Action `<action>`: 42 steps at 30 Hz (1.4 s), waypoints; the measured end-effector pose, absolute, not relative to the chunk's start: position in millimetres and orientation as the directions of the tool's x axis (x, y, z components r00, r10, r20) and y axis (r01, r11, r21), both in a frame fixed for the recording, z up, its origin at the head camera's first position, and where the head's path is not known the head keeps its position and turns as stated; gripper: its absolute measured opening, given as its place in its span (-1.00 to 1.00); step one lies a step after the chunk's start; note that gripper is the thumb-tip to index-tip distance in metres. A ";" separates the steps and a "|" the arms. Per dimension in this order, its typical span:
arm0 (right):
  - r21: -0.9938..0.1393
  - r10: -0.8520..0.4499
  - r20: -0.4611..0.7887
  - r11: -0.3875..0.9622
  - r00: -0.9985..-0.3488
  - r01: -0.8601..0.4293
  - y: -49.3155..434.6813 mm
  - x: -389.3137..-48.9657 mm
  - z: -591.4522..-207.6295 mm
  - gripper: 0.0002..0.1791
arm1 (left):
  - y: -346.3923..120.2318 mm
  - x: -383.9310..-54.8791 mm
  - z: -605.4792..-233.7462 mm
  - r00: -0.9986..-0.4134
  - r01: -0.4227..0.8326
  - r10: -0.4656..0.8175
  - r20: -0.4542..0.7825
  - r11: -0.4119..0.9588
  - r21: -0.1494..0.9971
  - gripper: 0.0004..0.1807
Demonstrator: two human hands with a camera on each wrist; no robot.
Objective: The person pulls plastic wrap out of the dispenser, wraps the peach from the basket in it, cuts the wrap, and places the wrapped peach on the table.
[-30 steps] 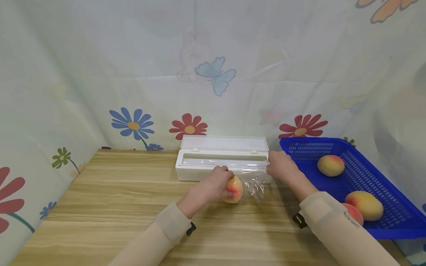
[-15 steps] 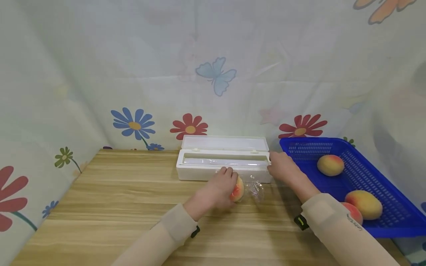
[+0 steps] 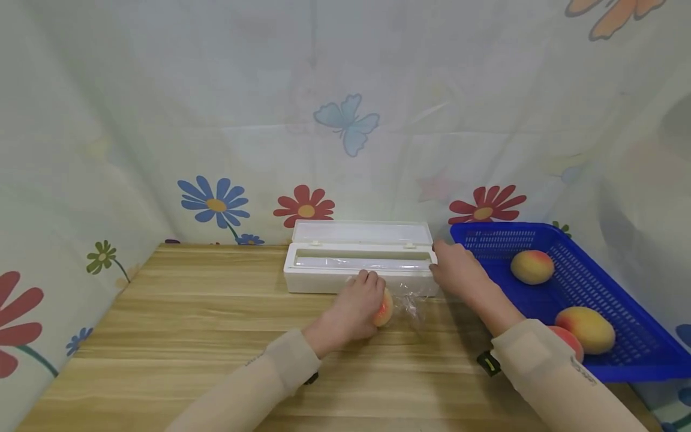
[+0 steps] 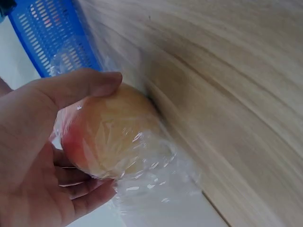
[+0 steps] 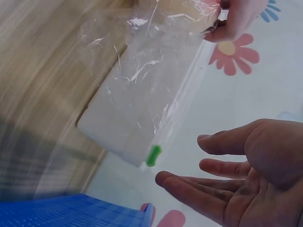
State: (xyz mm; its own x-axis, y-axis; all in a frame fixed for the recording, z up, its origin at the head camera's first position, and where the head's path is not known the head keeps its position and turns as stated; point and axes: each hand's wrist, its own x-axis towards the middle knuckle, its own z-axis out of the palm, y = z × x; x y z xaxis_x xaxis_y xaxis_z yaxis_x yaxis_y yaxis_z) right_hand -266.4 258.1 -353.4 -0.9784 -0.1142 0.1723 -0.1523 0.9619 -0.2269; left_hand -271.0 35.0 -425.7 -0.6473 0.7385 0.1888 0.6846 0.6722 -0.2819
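Near the middle of the table, my left hand (image 3: 356, 305) grips a yellow-red peach (image 4: 125, 130) with thumb and fingers around it. Clear cling film (image 4: 156, 182) covers the peach and trails off in crumpled folds. Just behind it stands a long white cling film box (image 3: 310, 283), its lid (image 3: 361, 231) raised and a film roll (image 3: 361, 264) inside. My right hand (image 5: 265, 172) is at the box's right end, by a small green slider (image 5: 154, 155). Its fingers are loosely extended and hold nothing; a gap separates them from the slider in the right wrist view.
On the right, a blue plastic basket (image 3: 637, 315) contains peaches, one at the back (image 3: 532, 267) and others nearer, partly behind the right sleeve. A flower-patterned curtain (image 3: 243, 144) hangs behind the wooden table (image 3: 189, 336).
My left hand has shifted slightly right and turned further over the peach, hiding more of it. The film between box and peach looks looser. My right hand stays at the box's end.
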 end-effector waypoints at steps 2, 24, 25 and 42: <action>-0.211 -0.124 0.181 0.964 -0.976 -0.162 253.9 -263.0 -351.1 -0.67 | 31.8 -272.3 -424.3 -0.664 0.692 0.729 0.168 0.684 -0.232 -0.16; -0.297 -0.362 0.351 0.832 -0.864 -0.469 194.0 -217.4 -352.8 -0.78 | 1.2 -277.6 -428.1 -0.778 0.573 0.618 0.114 0.623 0.533 -0.35; -0.314 -0.370 0.364 0.815 -0.855 -0.487 192.4 -215.8 -353.8 -0.78 | -0.3 -277.8 -427.3 -0.783 0.558 0.609 0.127 0.597 0.577 -0.39; -0.186 -0.334 0.779 0.686 -0.531 -0.704 182.9 -200.6 -372.8 -0.70 | -23.7 -270.8 -408.7 -0.873 0.364 0.476 0.103 0.497 0.787 -0.23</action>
